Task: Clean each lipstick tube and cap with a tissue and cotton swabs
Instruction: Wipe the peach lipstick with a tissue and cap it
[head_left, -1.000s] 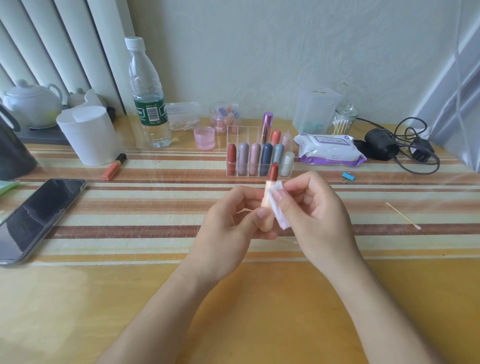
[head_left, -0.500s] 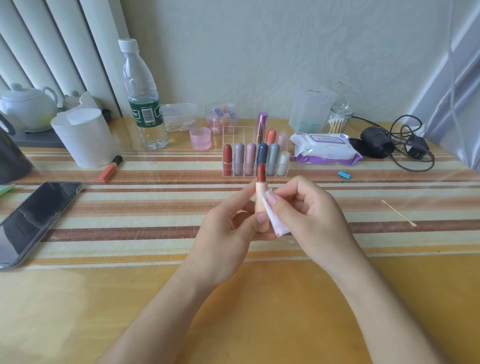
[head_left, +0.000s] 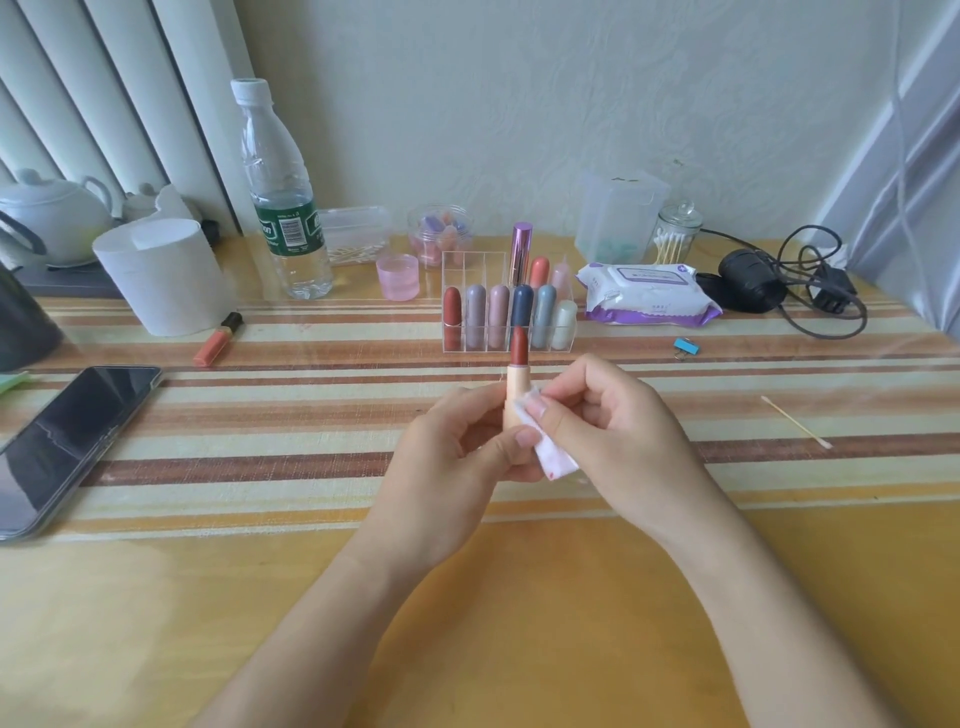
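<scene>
Item: left hand (head_left: 457, 457), fingers and thumb curled round the lower barrel of the lipstick tube (head_left: 518, 400), which is held upright above the striped mat (head_left: 260, 415), red bullet uppermost, long axis near vertical. Item: tissue (head_left: 557, 457), folded, red-stained, lying against the tube's right flank. Item: right hand (head_left: 618, 431), pinching the tissue against the barrel; probably the hand to make the next wipe, upward toward the collar. Item: cotton swab (head_left: 795, 422), loose on the mat, well apart to the right. Behind stands a clear organiser (head_left: 462, 265) of capped lipsticks, with the wall close beyond.
</scene>
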